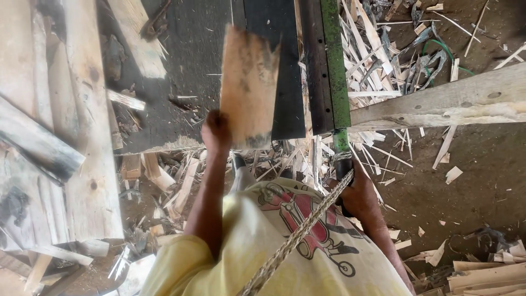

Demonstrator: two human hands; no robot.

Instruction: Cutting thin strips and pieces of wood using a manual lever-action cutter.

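The left hand [215, 131] grips the near edge of a flat, rough-sawn wooden slab [249, 85], holding it over the dark worktop [192, 66]. The right hand [356, 192] clenches the black grip of a green metal lever [335, 71], beside a braided rope [307, 219]. Pale splinters [378, 60] litter the far right.

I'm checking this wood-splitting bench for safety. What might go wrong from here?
1. The left hand grips the thin tan wooden slab at its lower edge, close to the long dark blade on the green lever; fingers might get caught if the slab slips.
2. The right hand holds the lever's handle beside a braided rope, which might snag.
3. Pale wood splinters litter the ground, a possible slipping hazard.
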